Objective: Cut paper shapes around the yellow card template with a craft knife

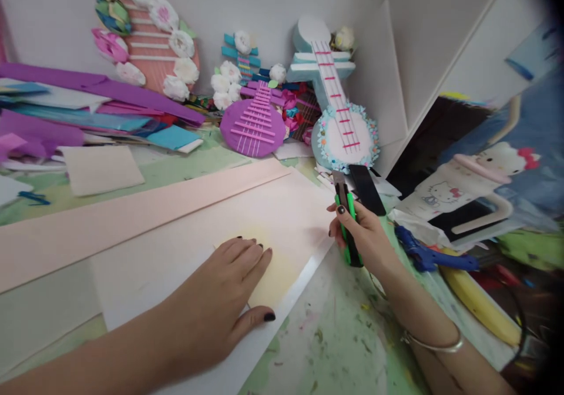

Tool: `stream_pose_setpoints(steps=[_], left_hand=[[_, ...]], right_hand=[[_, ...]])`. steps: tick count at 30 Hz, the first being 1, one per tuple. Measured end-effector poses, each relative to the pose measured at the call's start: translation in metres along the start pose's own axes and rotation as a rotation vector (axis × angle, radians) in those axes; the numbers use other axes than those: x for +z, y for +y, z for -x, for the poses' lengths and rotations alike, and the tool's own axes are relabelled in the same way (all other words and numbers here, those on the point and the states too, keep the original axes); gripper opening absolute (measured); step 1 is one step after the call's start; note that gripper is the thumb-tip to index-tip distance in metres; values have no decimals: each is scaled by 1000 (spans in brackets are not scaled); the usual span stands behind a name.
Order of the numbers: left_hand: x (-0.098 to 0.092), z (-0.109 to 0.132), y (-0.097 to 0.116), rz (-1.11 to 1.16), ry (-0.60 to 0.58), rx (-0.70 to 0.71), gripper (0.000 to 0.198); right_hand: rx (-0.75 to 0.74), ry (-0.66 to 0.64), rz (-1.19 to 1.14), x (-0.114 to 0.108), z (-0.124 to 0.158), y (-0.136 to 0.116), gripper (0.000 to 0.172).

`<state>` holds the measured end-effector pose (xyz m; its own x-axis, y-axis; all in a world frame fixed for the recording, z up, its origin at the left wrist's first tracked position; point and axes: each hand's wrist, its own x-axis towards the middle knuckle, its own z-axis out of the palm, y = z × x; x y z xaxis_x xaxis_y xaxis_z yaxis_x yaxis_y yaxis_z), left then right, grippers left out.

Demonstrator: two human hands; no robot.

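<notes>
My left hand (240,286) lies flat on a large white sheet (167,289), its fingers pointing away and the thumb apart. A pale yellowish patch shows on the sheet beside the fingertips. In my right hand (356,224) is a green and black utility knife (349,230), held upright just off the sheet's right edge with its blade end up. A long pale pink strip (132,216) lies across the far part of the sheet, beyond my left hand.
Paper-decorated model instruments, among them a purple lute (253,124) and a white banjo-like one (348,127), stand along the wall. Coloured sheets (101,101) pile up at left. A black phone (366,189), blue glue gun (429,254), banana (480,304) and handled cup (453,189) are at right.
</notes>
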<state>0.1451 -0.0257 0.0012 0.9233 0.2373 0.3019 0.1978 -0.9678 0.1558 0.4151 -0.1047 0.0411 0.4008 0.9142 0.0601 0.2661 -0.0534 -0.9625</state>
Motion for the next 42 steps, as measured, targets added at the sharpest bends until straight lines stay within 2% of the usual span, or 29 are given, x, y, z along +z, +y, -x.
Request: stream_pose_setpoints(steps=[5,8,11,23,29,30,32,34,35,36,39,40,42], left_hand=[[2,-2,1,42,8,-26,53],[5,-1,4,49,49,-63,53],[6,-1,4,56,21,-54,53],[2,-10,4,19,-73,-47,47],[8,-9,7,-24,11,-62,46],[8,-9,7,-29,24,-60,46],[10,-8,8,-42,35,-53,47],[11,-7,9,-60,39,-57,48],[11,-6,9,-72,39,-60,49],[12,-6,9,-83,40,-67,49],[12,-5,10,-115,40,-93,50],[11,-5,11,-118,33,-98,50],[11,-6,12,-110,9,-109,50]], right_hand=[[-6,-102,-125,-7,-4,7,29],[8,-119,-163,-8,-4,8,34],[26,-133,-187,-9,-3,8,37],[-15,-211,-91,-11,-5,9,40],[-18,-199,-56,-12,-5,11,39],[-20,-187,-72,-12,-5,11,42],[-41,-159,-126,-12,-4,10,59],[-74,-119,-194,-11,-2,6,78],[-85,-92,-229,-11,-1,2,79],[-86,-58,-265,-10,0,-2,74],[-35,-13,-397,-4,5,-20,41],[-21,-43,-440,-1,7,-26,44],[-44,-139,-487,7,10,-38,69]])
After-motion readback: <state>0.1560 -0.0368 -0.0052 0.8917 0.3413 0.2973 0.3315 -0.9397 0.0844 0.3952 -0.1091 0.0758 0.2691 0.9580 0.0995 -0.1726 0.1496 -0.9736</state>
